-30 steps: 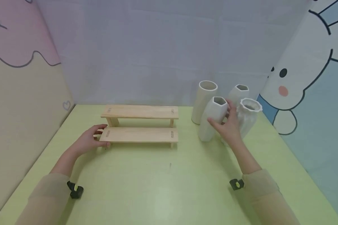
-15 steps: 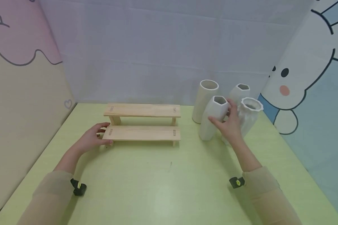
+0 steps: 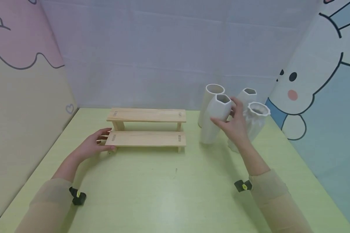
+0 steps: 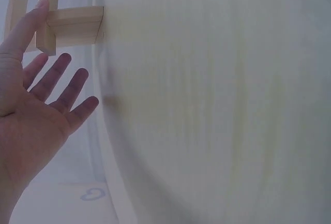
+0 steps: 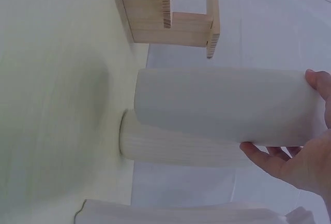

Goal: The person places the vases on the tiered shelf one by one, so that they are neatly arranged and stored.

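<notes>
A white vase (image 3: 213, 121) with a faceted, angular mouth is held in my right hand (image 3: 236, 127), thumb on its near side and fingers on the far side. It tilts slightly, and in the right wrist view the vase (image 5: 222, 105) has its base a little off the table. My left hand (image 3: 90, 145) is at the left end of a two-tier wooden stand (image 3: 145, 139). The thumb touches the lower board's end, while in the left wrist view the other fingers (image 4: 77, 81) spread loosely beside it.
Behind the held vase stands a white cylindrical vase (image 3: 207, 103). To the right are another angular-mouthed vase (image 3: 248, 97) and a ruffled-rim vase (image 3: 258, 121), close to my right hand. A pale cloth backdrop (image 3: 140, 58) rises behind the yellow-green table (image 3: 151, 194).
My right hand has moved the angular vase slightly up and left, so it now overlaps the cylindrical vase more. The left hand has stayed at the stand.
</notes>
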### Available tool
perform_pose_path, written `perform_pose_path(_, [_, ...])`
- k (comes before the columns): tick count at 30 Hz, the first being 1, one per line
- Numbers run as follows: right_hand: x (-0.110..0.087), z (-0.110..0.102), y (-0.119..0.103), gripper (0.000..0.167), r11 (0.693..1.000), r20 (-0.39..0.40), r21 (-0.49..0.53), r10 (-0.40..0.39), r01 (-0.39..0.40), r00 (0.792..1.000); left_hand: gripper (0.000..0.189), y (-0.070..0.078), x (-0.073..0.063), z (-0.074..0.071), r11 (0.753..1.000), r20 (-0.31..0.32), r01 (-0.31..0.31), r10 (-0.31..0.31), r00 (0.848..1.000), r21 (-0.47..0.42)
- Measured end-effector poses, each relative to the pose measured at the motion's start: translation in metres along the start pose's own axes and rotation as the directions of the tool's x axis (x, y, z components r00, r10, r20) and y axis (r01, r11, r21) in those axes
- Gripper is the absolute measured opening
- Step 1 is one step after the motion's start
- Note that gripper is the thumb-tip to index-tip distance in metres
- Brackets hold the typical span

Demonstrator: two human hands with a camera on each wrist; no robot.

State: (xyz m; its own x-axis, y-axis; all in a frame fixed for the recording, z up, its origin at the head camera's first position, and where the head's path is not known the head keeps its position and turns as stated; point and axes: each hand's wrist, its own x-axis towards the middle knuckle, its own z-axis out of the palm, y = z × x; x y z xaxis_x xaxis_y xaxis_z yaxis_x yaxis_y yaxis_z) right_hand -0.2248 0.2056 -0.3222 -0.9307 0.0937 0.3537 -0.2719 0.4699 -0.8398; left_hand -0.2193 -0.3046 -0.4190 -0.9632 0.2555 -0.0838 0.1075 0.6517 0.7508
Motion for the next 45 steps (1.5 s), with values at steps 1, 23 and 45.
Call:
perform_pose_path(1, [0.001,0.0,-0.004,0.089,1.0,0.002,-0.004,-0.009,0.009,1.0,0.093,0.0,-0.001,-0.001,1.0,0.004,0.004,-0.003,1.0,-0.007])
perform_pose_path(23, [0.015,0.034,-0.075,0.088,0.989,0.097,0.103,-0.118,0.108,0.988,0.082,-0.003,0.004,-0.009,0.997,0.03,-0.03,0.032,0.999,-0.071])
perform_pose_path(45, [0.027,0.106,-0.111,0.086,0.936,0.208,0.283,-0.271,0.207,0.94,0.073,-0.01,0.012,-0.019,0.995,0.082,-0.028,0.035,0.996,-0.091])
